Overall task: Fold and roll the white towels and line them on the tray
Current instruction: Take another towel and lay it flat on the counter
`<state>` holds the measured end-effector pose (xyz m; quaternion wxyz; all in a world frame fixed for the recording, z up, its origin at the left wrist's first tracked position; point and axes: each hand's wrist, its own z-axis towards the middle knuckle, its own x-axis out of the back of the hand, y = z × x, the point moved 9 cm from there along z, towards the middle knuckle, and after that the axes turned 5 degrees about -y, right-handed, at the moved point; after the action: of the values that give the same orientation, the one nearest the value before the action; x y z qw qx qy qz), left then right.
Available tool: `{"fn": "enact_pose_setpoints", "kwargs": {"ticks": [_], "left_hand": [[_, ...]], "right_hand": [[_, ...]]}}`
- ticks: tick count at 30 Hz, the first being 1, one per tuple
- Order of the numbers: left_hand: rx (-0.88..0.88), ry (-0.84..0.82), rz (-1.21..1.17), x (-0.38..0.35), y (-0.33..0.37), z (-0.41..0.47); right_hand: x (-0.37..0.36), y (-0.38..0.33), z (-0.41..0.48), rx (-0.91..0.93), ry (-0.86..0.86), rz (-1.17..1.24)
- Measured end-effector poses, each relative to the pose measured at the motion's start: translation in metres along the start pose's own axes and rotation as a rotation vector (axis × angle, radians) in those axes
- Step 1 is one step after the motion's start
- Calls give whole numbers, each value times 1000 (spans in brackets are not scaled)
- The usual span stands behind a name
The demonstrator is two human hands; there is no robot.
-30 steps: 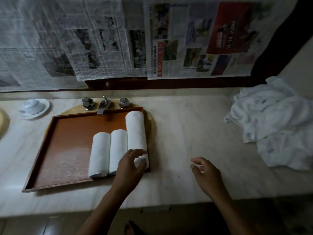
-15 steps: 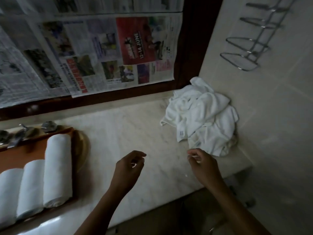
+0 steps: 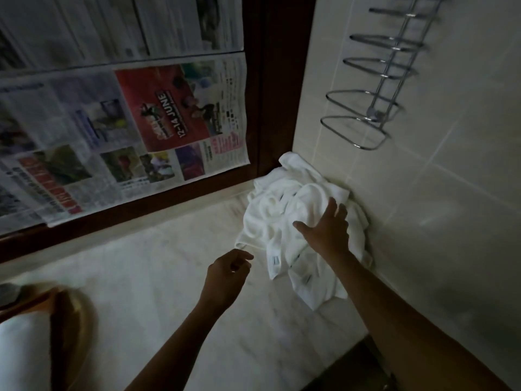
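Left hand (image 3: 229, 277): fingers loosely curled, thumb and forefinger tips close together, nothing in it. It hovers over the worktop (image 3: 158, 292), just short of the near left edge of the towel pile, not touching it.

Right hand (image 3: 324, 230): palm down, fingers spread wide, thumb out to the left, laid flat on top of the pile. Fingertips rest on the cloth; can't tell whether they have gathered any of it.

Pile of loose white towels (image 3: 270, 221): crumpled heap in the back right corner of the worktop, pushed up against the tiled wall (image 3: 439, 221). Small labels show on the near flaps. The right forearm crosses the near right part of it.

Rolled towel (image 3: 22, 348): at the worktop's far left, cut off by the frame edge, lying on the tray (image 3: 57, 334) against its right wall. Well apart from both hands.

Around:
- Blurred metal tap knob (image 3: 8, 289) behind the tray.
- Newspaper sheets (image 3: 127, 122) covering the panel behind the worktop, inside a dark wooden frame (image 3: 276, 80).
- Chrome wire rack (image 3: 375, 88) on the tiled wall above the pile.
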<state>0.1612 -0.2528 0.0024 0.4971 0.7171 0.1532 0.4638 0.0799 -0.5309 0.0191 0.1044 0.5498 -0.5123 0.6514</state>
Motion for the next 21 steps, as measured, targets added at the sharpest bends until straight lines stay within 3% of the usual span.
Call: {"fn": "enact_pose_setpoints", "kwargs": {"ticks": [5, 8, 11, 18, 21], "left_hand": [[24, -71, -33, -13, -2, 37], [84, -106, -70, -23, -17, 48], [136, -138, -174, -33, -28, 53], [225, -163, -478, -48, 3, 58], [101, -200, -357, -53, 26, 52]], "right_hand": [[-7, 9, 52, 7, 2, -11], [16, 21, 61, -37, 98, 235], [41, 7, 44, 21, 80, 447], [60, -34, -36, 202, -201, 712], [63, -46, -67, 269, -355, 767]]}}
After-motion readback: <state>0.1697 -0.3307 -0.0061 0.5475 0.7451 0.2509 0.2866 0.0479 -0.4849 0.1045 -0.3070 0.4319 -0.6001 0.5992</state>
